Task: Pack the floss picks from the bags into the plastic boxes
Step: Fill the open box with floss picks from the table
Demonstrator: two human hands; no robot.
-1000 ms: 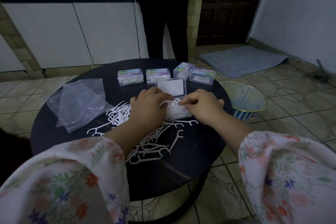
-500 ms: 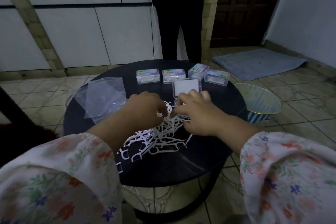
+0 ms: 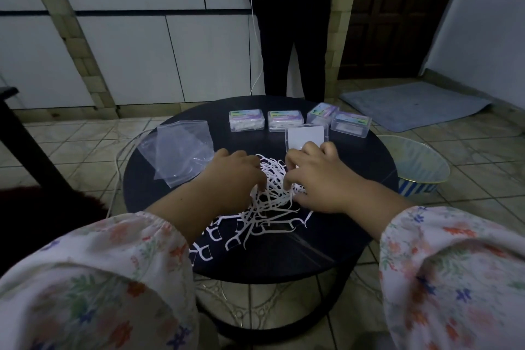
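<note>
1. Both hands work in the pile of picks (image 3: 272,196) at the middle of the frame, on the round table (image 3: 355,236). The left hand (image 3: 235,179) has its fingers curled down into the pile's left edge. The right hand (image 3: 315,179) has its fingers curled into the right edge, fingertips down among the picks; whether either hand actually pinches a pick I cannot tell.
2. The open box (image 3: 306,136) lies just above the right hand, its white inside showing. Four closed boxes (image 3: 246,120) line the table's far edge in the upper middle. An empty-looking bag (image 3: 181,150) lies to the left of the pile.
3. The step looks like gathering a bunch from the pile. To do it well, sweep the picks together from both sides, then align them the same way, handles parallel, so they stack flat.
4. Take a modest bunch; the picks are tangled, and a big grab would likely drag strays off the table's near edge.
5. Carry the bunch the short way up to the open box and lay it flat.
</note>
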